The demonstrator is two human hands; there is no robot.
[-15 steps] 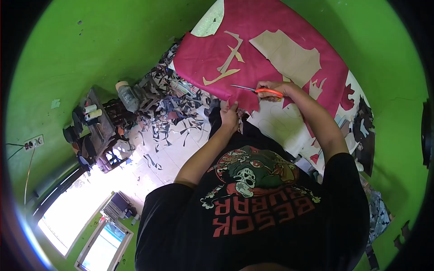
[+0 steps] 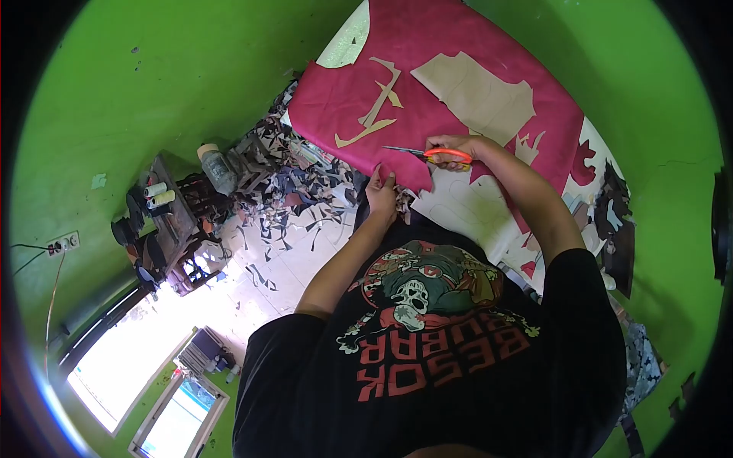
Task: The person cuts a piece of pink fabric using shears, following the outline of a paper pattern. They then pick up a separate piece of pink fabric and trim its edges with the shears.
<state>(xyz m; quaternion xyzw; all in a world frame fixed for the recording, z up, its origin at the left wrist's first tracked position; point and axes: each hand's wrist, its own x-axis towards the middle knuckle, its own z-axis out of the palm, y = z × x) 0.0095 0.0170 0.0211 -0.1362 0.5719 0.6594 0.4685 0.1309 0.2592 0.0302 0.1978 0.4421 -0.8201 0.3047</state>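
A large red sheet of leather-like material (image 2: 427, 38) is spread over the work surface. My right hand (image 2: 450, 146) is closed around the orange-handled scissors (image 2: 447, 156), whose blades point left above the sheet. The blades look nearly together. At the sheet's near edge, my left hand (image 2: 382, 197) pinches the red material between thumb and fingers. A broad tan pattern piece (image 2: 489, 95) lies on the sheet beyond my right hand. Farther left are thin tan strips (image 2: 380, 99). Pale material with drawn outlines (image 2: 466, 202) shows below the scissors.
Dark scraps (image 2: 305, 187) cover the floor on the left. A wooden stand with thread spools (image 2: 156, 195) and a large jar (image 2: 219, 172) is beyond them. Red offcuts (image 2: 584, 166) and dark pieces (image 2: 615, 202) lie at the right edge. Green walls (image 2: 99, 107) surround the area.
The view has shifted slightly, moving the sheet a little left. My left hand has moved slightly up and left along the sheet's near edge. The scissors stay in my right hand.
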